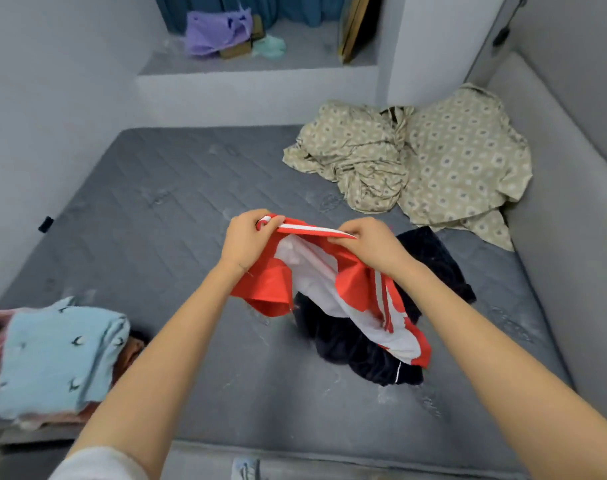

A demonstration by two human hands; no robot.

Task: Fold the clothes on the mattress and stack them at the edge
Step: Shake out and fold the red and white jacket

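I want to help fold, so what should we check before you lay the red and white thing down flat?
1. Both ends held: left hand and right hand pinch the striped band of the red and white garment: ok.
2. Garment hanging smooth: it droops in a bunch: not ok.
3. Landing spot right below: the dark garment lies there: not ok.
4. Bare mattress to the left for laying it flat: ok.
5. Stack at the edge level enough for one more: cannot tell.
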